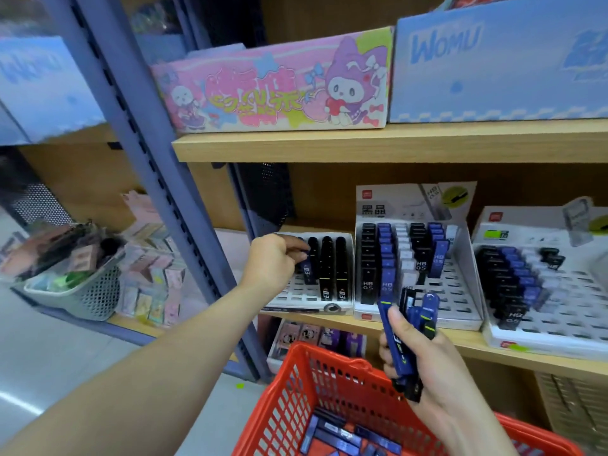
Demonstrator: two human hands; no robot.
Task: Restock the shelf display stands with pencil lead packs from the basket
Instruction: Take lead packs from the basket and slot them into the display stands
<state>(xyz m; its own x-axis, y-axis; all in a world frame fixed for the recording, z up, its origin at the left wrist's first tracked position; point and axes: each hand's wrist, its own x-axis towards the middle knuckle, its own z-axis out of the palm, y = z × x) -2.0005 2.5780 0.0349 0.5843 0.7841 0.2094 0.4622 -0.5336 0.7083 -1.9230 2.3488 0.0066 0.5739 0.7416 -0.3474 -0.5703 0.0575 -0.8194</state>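
A left hand [273, 258] pinches a blue lead pack [307, 264] in the display stand [296, 296] while the right hand [418, 353] grips a bundle of packs [399, 337] over the red basket [289, 390].

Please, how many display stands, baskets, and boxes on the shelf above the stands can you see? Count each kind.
Stands: 3, left, middle, right
Baskets: 2, red, grey
Boxes: 2, pink, blue
Total: 7
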